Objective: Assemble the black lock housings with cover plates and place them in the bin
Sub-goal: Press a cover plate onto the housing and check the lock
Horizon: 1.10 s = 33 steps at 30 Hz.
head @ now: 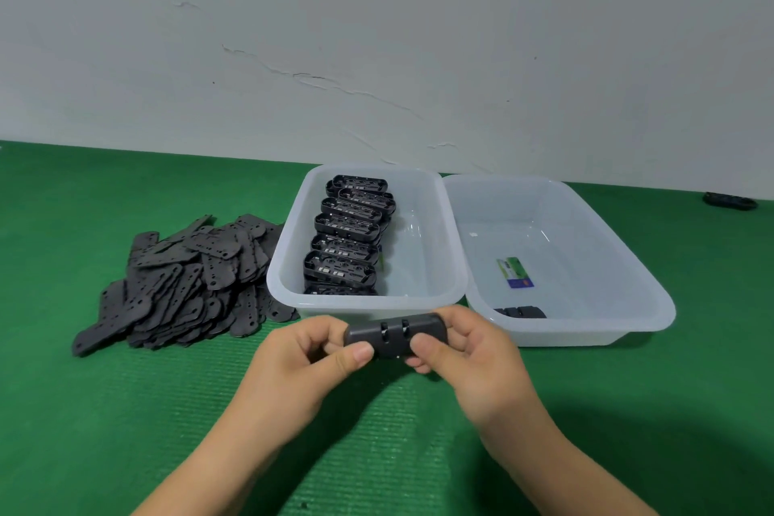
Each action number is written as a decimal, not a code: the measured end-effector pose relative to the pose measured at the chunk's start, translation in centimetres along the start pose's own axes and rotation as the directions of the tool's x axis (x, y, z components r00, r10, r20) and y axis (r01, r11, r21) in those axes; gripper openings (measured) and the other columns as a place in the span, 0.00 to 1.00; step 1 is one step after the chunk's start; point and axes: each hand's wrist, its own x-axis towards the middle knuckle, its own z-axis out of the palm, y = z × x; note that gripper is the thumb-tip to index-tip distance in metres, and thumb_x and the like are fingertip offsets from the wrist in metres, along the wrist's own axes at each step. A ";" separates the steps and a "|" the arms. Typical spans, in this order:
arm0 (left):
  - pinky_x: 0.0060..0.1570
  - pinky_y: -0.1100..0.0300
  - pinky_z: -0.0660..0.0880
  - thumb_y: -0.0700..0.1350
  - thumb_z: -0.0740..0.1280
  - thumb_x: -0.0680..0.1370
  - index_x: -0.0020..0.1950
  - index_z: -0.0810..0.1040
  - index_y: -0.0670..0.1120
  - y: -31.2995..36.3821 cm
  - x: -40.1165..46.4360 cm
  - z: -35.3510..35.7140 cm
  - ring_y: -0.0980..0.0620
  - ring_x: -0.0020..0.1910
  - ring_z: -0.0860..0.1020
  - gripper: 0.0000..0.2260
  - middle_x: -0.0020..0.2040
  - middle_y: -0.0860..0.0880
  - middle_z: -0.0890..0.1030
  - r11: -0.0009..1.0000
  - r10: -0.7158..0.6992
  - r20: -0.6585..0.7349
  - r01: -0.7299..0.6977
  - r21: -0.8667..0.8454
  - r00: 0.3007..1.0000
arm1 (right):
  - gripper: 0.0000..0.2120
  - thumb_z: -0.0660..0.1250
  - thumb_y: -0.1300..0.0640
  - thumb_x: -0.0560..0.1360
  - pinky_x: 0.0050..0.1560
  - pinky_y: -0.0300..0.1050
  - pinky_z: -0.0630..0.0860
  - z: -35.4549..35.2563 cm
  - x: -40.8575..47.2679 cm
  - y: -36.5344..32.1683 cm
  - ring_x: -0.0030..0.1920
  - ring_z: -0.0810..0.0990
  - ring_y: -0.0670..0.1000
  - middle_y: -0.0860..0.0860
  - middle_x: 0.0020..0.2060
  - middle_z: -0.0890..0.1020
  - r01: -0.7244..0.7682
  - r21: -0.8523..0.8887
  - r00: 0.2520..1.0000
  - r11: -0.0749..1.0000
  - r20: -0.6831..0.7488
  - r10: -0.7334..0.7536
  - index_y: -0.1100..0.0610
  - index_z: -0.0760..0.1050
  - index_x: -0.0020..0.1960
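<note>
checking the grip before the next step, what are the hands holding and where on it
Both hold one black lock housing: left hand pinches its left end, right hand its right end.

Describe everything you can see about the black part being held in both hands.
The lock housing is a dark grey to black oblong block with rounded ends, matte, probably plastic. Two short slots sit side by side near the middle of its upper face. It is held level and lengthwise above the green mat, just in front of the left bin. The left hand pinches its left end with thumb on the near side, and the right hand grips its right end likewise. Whether a cover plate is fitted cannot be seen.
</note>
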 end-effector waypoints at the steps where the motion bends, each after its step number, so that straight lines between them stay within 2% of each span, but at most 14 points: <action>1: 0.28 0.65 0.58 0.57 0.73 0.61 0.28 0.69 0.48 0.4 0.0 0.1 0.54 0.31 0.63 0.17 0.29 0.50 0.66 1.000 -0.002 0.000 0.002 -0.015 1.000 | 0.07 0.69 0.60 0.70 0.37 0.33 0.75 0.1 -0.1 -0.4 0.35 0.81 0.46 0.52 0.35 0.85 0.011 0.020 1.000 1.000 -0.011 -0.011 0.49 0.81 0.42; 4: 0.28 0.65 0.57 0.55 0.73 0.60 0.26 0.69 0.48 1.5 0.1 0.4 0.53 0.30 0.61 0.16 0.28 0.49 0.64 0.994 -0.023 0.013 0.024 -0.102 1.000 | 0.04 0.68 0.56 0.69 0.36 0.35 0.75 0.2 -0.4 -1.2 0.34 0.81 0.48 0.54 0.34 0.84 0.027 0.062 0.999 0.998 -0.043 -0.024 0.52 0.81 0.42; 8: 0.29 0.65 0.65 0.49 0.74 0.60 0.27 0.71 0.45 2.5 0.1 0.6 0.53 0.29 0.66 0.14 0.28 0.45 0.68 0.948 -0.076 0.035 0.083 -0.307 0.996 | 0.06 0.68 0.51 0.69 0.32 0.35 0.73 1.0 -1.0 -2.1 0.30 0.78 0.48 0.55 0.32 0.83 -0.007 0.146 1.000 0.989 -0.002 0.007 0.53 0.81 0.41; 10: 0.28 0.66 0.67 0.47 0.72 0.64 0.29 0.72 0.46 2.8 0.2 0.8 0.52 0.27 0.68 0.10 0.30 0.44 0.70 0.939 -0.089 0.043 0.098 -0.331 0.995 | 0.08 0.68 0.49 0.69 0.28 0.33 0.69 1.5 -1.1 -2.4 0.26 0.73 0.46 0.51 0.27 0.79 -0.005 0.141 1.000 0.990 -0.030 0.010 0.53 0.79 0.39; 12: 0.24 0.68 0.65 0.47 0.65 0.69 0.30 0.72 0.51 3.2 0.3 1.2 0.55 0.24 0.66 0.09 0.27 0.51 0.68 0.957 -0.066 0.038 0.074 -0.282 0.997 | 0.08 0.68 0.48 0.69 0.26 0.32 0.66 1.8 -1.1 -2.6 0.24 0.68 0.44 0.47 0.23 0.72 0.005 0.132 0.997 0.991 -0.071 0.005 0.54 0.78 0.39; 15: 0.23 0.71 0.61 0.48 0.61 0.72 0.32 0.71 0.52 3.5 0.4 1.8 0.59 0.23 0.63 0.08 0.26 0.58 0.65 0.971 -0.041 0.024 0.046 -0.234 0.999 | 0.08 0.70 0.52 0.68 0.25 0.34 0.66 2.0 -0.9 -3.0 0.25 0.69 0.44 0.47 0.24 0.71 -0.028 0.229 0.997 0.973 -0.070 0.045 0.51 0.81 0.47; 17: 0.24 0.73 0.62 0.49 0.60 0.73 0.36 0.72 0.51 3.6 0.3 1.9 0.61 0.24 0.64 0.07 0.26 0.60 0.67 0.978 -0.002 0.020 0.007 -0.208 1.000 | 0.14 0.73 0.52 0.67 0.25 0.35 0.66 1.8 -0.9 -3.4 0.25 0.70 0.45 0.49 0.27 0.74 -0.078 0.364 0.996 0.928 -0.012 0.088 0.51 0.81 0.53; 19: 0.26 0.74 0.64 0.49 0.59 0.75 0.43 0.74 0.51 3.6 0.2 1.8 0.63 0.25 0.67 0.06 0.29 0.60 0.72 0.981 0.053 0.029 -0.047 -0.189 0.998 | 0.19 0.69 0.49 0.65 0.25 0.35 0.67 1.6 -0.8 -3.8 0.26 0.72 0.46 0.52 0.34 0.78 -0.150 0.507 0.989 0.849 0.078 0.128 0.52 0.81 0.55; 21: 0.30 0.75 0.67 0.49 0.58 0.76 0.52 0.76 0.53 3.7 0.1 1.8 0.64 0.28 0.71 0.09 0.39 0.58 0.79 0.979 0.102 0.075 -0.087 -0.182 0.992 | 0.21 0.67 0.50 0.66 0.25 0.37 0.68 1.3 -0.5 -4.0 0.26 0.73 0.47 0.55 0.44 0.82 -0.235 0.635 0.972 0.736 0.155 0.176 0.55 0.80 0.57; 23: 0.33 0.77 0.68 0.47 0.57 0.78 0.59 0.76 0.50 4.0 0.2 1.7 0.66 0.32 0.74 0.13 0.47 0.56 0.81 0.974 0.146 0.140 -0.118 -0.191 0.979 | 0.21 0.65 0.52 0.66 0.26 0.38 0.70 1.1 -0.2 -4.2 0.27 0.73 0.47 0.55 0.50 0.82 -0.285 0.712 0.958 0.642 0.203 0.201 0.56 0.80 0.57; 25: 0.34 0.78 0.68 0.45 0.56 0.79 0.61 0.76 0.47 4.3 0.2 1.7 0.67 0.34 0.75 0.14 0.49 0.56 0.81 0.976 0.172 0.177 -0.144 -0.164 0.969 | 0.21 0.66 0.54 0.65 0.26 0.38 0.70 0.9 -0.1 -4.3 0.27 0.73 0.48 0.54 0.48 0.82 -0.303 0.739 0.953 0.601 0.229 0.199 0.57 0.80 0.57; 27: 0.37 0.77 0.69 0.47 0.57 0.79 0.61 0.76 0.50 4.5 0.3 1.4 0.68 0.37 0.75 0.14 0.50 0.58 0.81 0.978 0.196 0.204 -0.177 -0.111 0.959 | 0.21 0.69 0.55 0.64 0.25 0.38 0.71 0.6 -0.1 -4.3 0.26 0.73 0.48 0.54 0.44 0.82 -0.312 0.753 0.950 0.579 0.245 0.193 0.58 0.81 0.56; 29: 0.46 0.72 0.72 0.49 0.62 0.78 0.62 0.74 0.53 4.9 0.4 1.1 0.64 0.46 0.76 0.13 0.54 0.58 0.80 0.977 0.211 0.271 -0.203 -0.058 0.939 | 0.24 0.76 0.56 0.59 0.25 0.39 0.71 0.2 -0.1 -4.3 0.26 0.74 0.48 0.54 0.42 0.83 -0.317 0.773 0.949 0.550 0.264 0.174 0.59 0.81 0.55; 33: 0.50 0.72 0.71 0.36 0.68 0.74 0.65 0.68 0.49 5.6 0.6 1.1 0.64 0.53 0.75 0.22 0.58 0.60 0.76 0.966 0.236 0.407 -0.257 -0.003 0.882 | 0.26 0.81 0.59 0.53 0.24 0.39 0.72 -0.2 -0.3 -4.7 0.25 0.73 0.48 0.55 0.38 0.82 -0.343 0.809 0.939 0.477 0.297 0.172 0.59 0.83 0.51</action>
